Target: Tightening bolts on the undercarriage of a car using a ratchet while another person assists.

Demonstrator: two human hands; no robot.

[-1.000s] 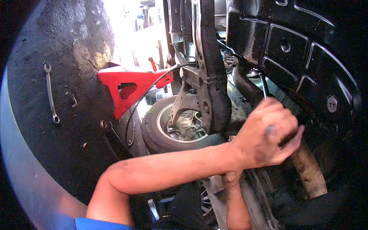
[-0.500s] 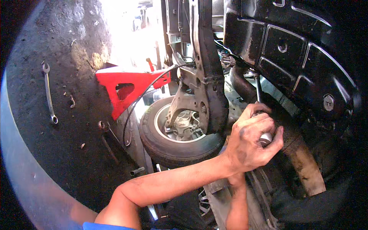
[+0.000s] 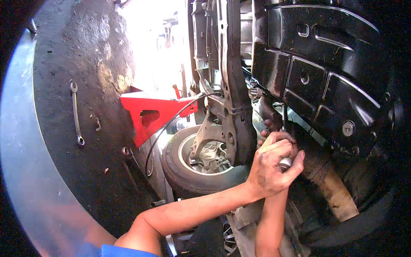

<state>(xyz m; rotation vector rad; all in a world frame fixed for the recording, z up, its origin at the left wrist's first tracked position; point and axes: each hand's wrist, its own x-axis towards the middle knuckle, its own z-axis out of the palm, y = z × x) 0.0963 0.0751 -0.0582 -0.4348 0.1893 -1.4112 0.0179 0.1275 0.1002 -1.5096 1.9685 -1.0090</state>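
Observation:
My left hand (image 3: 274, 165) is closed around a socket wrench with a long metal shaft (image 3: 284, 116). Its rounded silver end shows between my thumb and fingers. The shaft runs up to the underside of a vehicle, beside a dark pipe (image 3: 269, 110); what its tip meets is too small to make out. Behind my left hand is my right hand (image 3: 266, 128), mostly hidden, its bare forearm rising from below. Only a few curled fingertips of it show to the left of the shaft. Whatever they grip is covered.
A black ribbed underbody panel (image 3: 310, 64) fills the upper right. Left of my hands are a suspension beam (image 3: 231, 85), a wheel (image 3: 184, 182) and a red stand (image 3: 145, 115) with a black cable over it. A combination wrench (image 3: 76, 113) lies on the dark floor.
The whole view has shifted, so the surroundings sit further right on the left side. My right hand has risen behind my left, and its fingertips now show beside the shaft. My left hand keeps its grip.

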